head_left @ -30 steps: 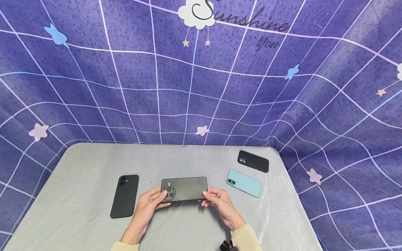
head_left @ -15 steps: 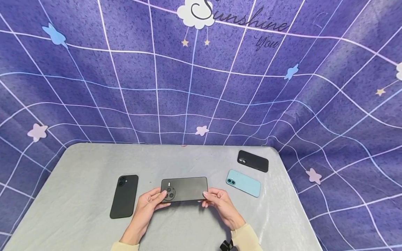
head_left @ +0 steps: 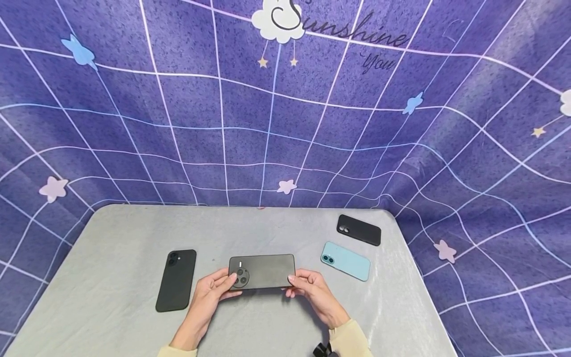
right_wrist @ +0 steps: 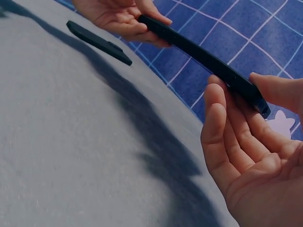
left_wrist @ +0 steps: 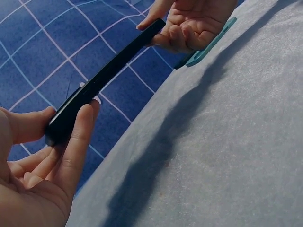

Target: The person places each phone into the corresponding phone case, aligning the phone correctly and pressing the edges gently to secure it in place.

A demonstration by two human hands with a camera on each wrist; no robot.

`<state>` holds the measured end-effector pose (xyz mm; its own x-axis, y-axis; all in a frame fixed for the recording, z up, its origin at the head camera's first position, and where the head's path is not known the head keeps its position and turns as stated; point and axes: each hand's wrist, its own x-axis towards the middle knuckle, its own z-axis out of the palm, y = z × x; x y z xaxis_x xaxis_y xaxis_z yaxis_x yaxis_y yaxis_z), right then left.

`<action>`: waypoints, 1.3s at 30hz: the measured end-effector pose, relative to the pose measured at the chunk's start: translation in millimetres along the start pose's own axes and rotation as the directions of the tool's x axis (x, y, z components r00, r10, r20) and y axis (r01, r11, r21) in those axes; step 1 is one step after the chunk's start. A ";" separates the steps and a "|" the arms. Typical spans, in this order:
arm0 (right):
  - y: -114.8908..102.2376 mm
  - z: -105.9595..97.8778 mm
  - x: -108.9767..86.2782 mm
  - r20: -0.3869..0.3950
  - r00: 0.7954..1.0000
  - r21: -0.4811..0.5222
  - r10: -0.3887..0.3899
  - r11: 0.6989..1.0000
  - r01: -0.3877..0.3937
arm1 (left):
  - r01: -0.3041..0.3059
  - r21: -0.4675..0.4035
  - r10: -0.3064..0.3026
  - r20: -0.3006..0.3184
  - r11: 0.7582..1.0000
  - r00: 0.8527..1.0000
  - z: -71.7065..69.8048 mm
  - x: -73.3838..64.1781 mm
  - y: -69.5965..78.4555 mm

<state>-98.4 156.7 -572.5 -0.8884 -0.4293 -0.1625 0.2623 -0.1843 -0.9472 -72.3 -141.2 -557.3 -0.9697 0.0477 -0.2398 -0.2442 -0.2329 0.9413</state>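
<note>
While a black phone (head_left: 176,280) lay near the left hand (head_left: 210,290) on the grey table (head_left: 267,228), a light blue phone (head_left: 348,262) and a dark phone or case (head_left: 359,230) sat close together off to the right. Dark grey phone (head_left: 269,271) was up off the tabletop, left hand pinching the camera end, right hand (head_left: 314,292) the other, thumbs on top, fingers underneath, closed right down to its thickness.

Pale grey counter (head_left: 263,228), bounded behind and at both sides by purple-blue cloth (head_left: 192,116) bearing a wavy grid (head_left: 223,128), stars (head_left: 287,187) and clouds (head_left: 276,22); left-wrist view, dark shadow (left_wrist: 154,144) across the counter.
</note>
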 end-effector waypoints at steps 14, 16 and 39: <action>-2.9 3.2 4.1 -0.077 0.996 -0.045 0.040 0.998 -0.044 | -0.009 0.012 0.009 -0.004 1.000 1.000 0.4 -2.4 -4.3; -4.7 4.3 5.5 -0.117 0.992 -0.042 0.036 0.998 -0.041 | -0.009 0.020 0.009 -0.002 1.000 1.000 0.8 -2.9 -5.4; -2.4 6.5 7.1 -0.243 0.970 -0.093 -0.005 0.995 -0.019 | -0.030 0.062 0.019 0.168 0.998 0.986 -0.1 -8.0 -6.9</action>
<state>-102.9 148.4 -569.6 -0.9544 -0.2012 -0.2204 0.2425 -0.0928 -0.9657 -62.8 -140.0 -561.9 -0.9623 0.2055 -0.1782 -0.2151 -0.1740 0.9610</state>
